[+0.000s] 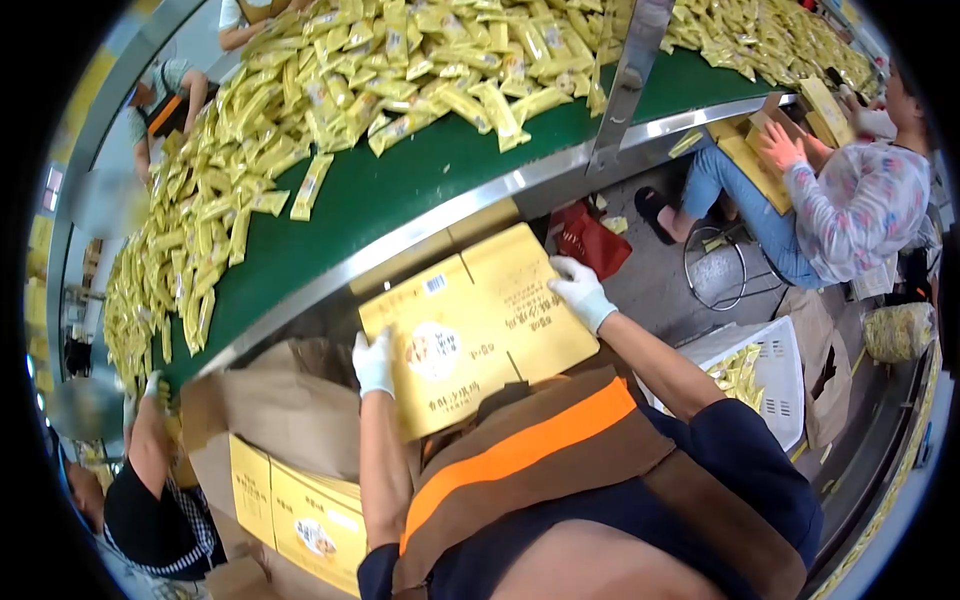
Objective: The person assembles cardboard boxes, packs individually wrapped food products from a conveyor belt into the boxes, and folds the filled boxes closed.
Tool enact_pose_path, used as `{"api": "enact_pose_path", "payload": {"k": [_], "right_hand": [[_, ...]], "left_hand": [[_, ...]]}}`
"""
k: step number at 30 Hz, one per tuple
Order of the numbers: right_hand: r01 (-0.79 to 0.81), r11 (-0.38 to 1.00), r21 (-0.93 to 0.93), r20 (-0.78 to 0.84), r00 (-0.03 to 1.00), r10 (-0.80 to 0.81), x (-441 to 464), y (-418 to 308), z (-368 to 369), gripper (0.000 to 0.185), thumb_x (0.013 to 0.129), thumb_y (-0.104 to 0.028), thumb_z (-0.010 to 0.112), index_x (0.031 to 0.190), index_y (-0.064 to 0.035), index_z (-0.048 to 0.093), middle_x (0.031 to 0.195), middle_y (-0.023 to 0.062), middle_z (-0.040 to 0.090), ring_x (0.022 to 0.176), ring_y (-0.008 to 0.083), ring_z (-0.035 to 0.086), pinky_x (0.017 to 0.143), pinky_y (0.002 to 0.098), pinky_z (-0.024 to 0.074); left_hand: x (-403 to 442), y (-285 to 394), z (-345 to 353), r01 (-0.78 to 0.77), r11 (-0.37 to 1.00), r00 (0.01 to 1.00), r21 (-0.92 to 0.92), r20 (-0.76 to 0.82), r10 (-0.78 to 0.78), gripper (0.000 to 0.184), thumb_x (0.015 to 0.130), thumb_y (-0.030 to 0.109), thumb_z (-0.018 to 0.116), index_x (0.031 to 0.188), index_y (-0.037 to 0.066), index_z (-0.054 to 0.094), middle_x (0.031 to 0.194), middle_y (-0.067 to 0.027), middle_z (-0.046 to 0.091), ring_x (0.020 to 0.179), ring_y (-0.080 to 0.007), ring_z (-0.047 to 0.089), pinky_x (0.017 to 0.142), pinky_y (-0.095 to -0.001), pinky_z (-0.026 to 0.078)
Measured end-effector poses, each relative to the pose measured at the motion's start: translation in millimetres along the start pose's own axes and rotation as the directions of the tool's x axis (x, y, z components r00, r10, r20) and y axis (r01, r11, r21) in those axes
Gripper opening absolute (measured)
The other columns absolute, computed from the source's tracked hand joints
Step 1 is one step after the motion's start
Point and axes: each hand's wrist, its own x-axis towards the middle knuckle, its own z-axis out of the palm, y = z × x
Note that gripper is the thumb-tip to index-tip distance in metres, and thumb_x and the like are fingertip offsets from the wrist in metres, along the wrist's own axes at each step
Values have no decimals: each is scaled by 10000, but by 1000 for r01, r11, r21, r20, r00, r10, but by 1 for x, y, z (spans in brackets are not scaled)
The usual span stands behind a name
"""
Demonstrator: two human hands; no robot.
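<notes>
A yellow printed cardboard box, looking flat with dark lettering and a round white picture, is tilted across my lap. My left hand, in a white glove, grips its left edge with the fingers partly behind the panel. At the upper right edge my right hand, gloved as well, has hold of the same box. Beyond it, the green conveyor belt carries a heap of yellow wrapped packets. My brown apron with an orange stripe lies just below the box.
More yellow boxes stand in a brown carton at lower left. To my right are a white basket with packets, a red bag and a stool. A co-worker sits at right; another person's arm reaches the belt at left.
</notes>
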Motion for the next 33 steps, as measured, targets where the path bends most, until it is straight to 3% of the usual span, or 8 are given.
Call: {"api": "enact_pose_path", "payload": {"k": [8,10,14,17,24,27,31,33], "right_hand": [[135,944,301,57,986,-159,-27,-32,-6,431,848,-78,638,1246,43,525,1318,187,558,1198,242,551,1006,337,437],[376,926,-29,-30,926,-377,-30,-49,-20,469,824,-114,674,1248,18,524,1336,210,537,1229,283,531,1025,378,419],[646,137,-751,101,317,-943,-64,-204,-34,606,737,-318,768,1235,-44,555,1381,202,500,1296,362,450,1071,438,350],[740,77,-669,498,522,-693,-53,-209,-19,524,770,-318,727,1198,-60,573,1246,141,593,1177,295,550,1022,425,399],[766,-150,-626,424,173,-889,-83,-197,-7,221,753,-172,642,968,-123,634,934,41,631,877,238,615,784,385,491],[792,-97,-603,416,209,-885,-76,-193,-1,52,781,-165,648,809,-131,620,763,24,621,652,204,596,640,355,474],[820,455,-346,102,515,-851,-44,-233,10,130,854,-157,679,810,-41,642,666,101,606,593,262,590,586,339,459],[803,589,92,475,485,-734,-45,-268,22,147,854,-159,661,807,-24,628,716,135,632,645,309,616,575,367,465]], "left_hand": [[-45,45,-7,-107,968,994,-228,-39,101,472,889,115,649,1296,-82,511,1136,-110,642,982,-171,615,837,-275,490],[-68,78,2,-267,918,959,-292,-179,221,489,904,147,665,1315,-56,496,1154,-95,630,1011,-161,602,878,-285,491],[-104,124,-2,-424,787,873,-447,28,486,453,904,180,683,1273,-20,514,1187,-91,620,1074,-178,593,953,-329,474],[-116,129,-17,-336,875,899,-349,158,408,384,921,148,632,1254,-11,523,1178,-94,619,1077,-180,582,970,-329,452],[-117,109,-18,-340,896,928,-285,52,368,320,956,138,565,1235,-15,530,1184,-88,612,1083,-172,566,986,-325,428],[-113,116,-8,-330,873,930,-360,33,365,302,957,141,573,1218,-7,541,1177,-80,623,1082,-175,577,991,-329,432],[-112,140,10,-437,746,857,-503,19,515,697,926,392,621,1438,1,354,1381,-121,484,1281,-219,460,1083,-373,362],[-114,171,23,-548,701,778,-456,30,627,1088,820,679,616,1552,43,122,1507,-159,342,1421,-276,289,1154,-436,273]]}}
